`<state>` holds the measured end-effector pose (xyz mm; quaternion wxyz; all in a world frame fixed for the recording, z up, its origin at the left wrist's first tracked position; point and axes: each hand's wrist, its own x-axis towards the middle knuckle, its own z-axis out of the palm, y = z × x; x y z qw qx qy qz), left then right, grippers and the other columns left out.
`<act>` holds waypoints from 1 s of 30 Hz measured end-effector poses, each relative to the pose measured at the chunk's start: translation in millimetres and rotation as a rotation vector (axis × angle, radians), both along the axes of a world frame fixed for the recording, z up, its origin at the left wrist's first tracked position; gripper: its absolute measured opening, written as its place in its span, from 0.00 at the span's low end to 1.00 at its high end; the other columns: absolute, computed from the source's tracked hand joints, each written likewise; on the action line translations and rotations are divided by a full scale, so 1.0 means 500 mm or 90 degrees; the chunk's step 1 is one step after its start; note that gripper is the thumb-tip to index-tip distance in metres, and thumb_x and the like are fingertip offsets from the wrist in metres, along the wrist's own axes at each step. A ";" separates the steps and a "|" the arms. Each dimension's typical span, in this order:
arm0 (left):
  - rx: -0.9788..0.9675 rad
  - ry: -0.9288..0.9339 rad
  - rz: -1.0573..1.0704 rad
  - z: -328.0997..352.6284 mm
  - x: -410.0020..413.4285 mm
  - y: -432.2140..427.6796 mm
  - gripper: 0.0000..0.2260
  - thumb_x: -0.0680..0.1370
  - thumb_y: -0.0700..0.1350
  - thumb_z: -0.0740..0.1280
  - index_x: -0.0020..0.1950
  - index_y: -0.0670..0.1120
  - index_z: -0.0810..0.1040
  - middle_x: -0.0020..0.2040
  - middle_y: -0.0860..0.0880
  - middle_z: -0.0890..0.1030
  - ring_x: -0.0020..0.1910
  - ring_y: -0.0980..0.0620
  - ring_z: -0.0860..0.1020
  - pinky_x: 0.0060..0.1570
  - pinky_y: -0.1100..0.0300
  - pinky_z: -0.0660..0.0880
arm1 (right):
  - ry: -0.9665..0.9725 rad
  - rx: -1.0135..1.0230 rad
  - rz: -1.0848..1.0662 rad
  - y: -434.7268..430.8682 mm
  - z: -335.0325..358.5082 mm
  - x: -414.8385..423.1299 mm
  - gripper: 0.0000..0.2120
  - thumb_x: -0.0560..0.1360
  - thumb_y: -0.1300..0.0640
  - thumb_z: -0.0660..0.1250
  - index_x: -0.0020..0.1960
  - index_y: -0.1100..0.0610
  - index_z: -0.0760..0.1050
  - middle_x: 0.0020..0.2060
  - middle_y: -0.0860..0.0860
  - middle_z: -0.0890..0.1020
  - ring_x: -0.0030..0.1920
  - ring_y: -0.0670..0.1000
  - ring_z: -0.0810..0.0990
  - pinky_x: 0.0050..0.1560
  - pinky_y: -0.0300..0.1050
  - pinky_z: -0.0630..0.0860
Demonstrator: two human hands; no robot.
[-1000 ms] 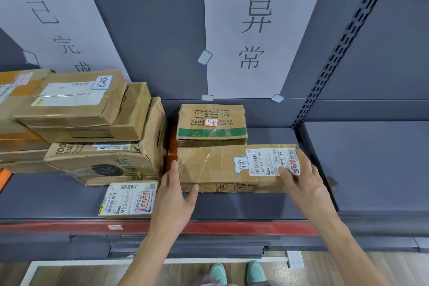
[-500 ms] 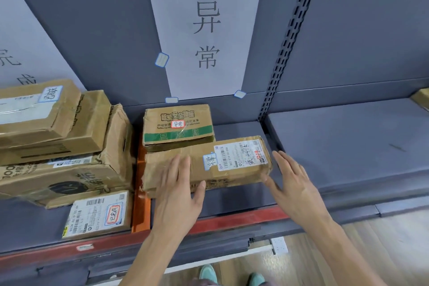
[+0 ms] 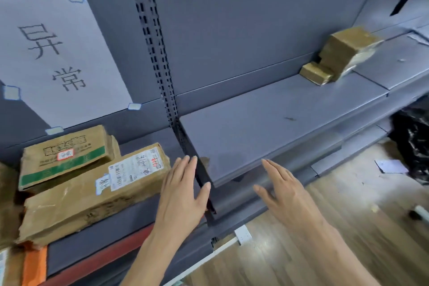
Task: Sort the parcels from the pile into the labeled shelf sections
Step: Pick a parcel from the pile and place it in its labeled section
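Our two hands hover free in front of the grey shelf (image 3: 267, 127), and the long parcel (image 3: 92, 195) lies in the section under the paper sign (image 3: 58, 53).

The left hand (image 3: 183, 195) is flat, its fingers (image 3: 185, 174) straight and a little apart, and holds nothing. It is just beside the right end of the long parcel, and we cannot tell if it touches it. The right hand (image 3: 285, 195) is also flat with the fingers apart and holds nothing, over the front edge of the next section, right of the slotted post (image 3: 157, 53). Behind the long parcel, touching it, lies a smaller box (image 3: 65, 158) with a green stripe. Far to the right on the shelf we see some brown parcels (image 3: 343, 53), well apart from the hands. Below is the wooden floor (image 3: 325, 227).
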<state>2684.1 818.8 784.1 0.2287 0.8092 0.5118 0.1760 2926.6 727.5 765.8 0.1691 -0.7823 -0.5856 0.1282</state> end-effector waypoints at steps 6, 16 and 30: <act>-0.036 0.057 -0.120 -0.012 0.236 -0.067 0.32 0.85 0.57 0.58 0.85 0.53 0.47 0.85 0.54 0.47 0.83 0.56 0.42 0.81 0.55 0.47 | -0.030 -0.020 -0.046 -0.122 -0.002 0.201 0.34 0.82 0.37 0.55 0.82 0.50 0.52 0.80 0.44 0.58 0.79 0.45 0.57 0.77 0.43 0.56; -0.057 0.114 -0.312 -0.011 0.577 -0.140 0.33 0.85 0.59 0.56 0.85 0.54 0.42 0.85 0.55 0.41 0.82 0.56 0.38 0.81 0.54 0.42 | -0.038 -0.055 -0.192 -0.303 -0.005 0.450 0.34 0.82 0.38 0.57 0.82 0.49 0.51 0.80 0.43 0.56 0.79 0.46 0.55 0.76 0.45 0.56; -0.107 0.085 -0.381 -0.058 0.983 -0.001 0.33 0.85 0.59 0.57 0.85 0.54 0.44 0.85 0.53 0.44 0.83 0.54 0.40 0.81 0.53 0.45 | -0.017 -0.082 -0.263 -0.220 -0.033 0.776 0.33 0.82 0.37 0.55 0.82 0.47 0.51 0.80 0.42 0.56 0.79 0.44 0.54 0.78 0.42 0.46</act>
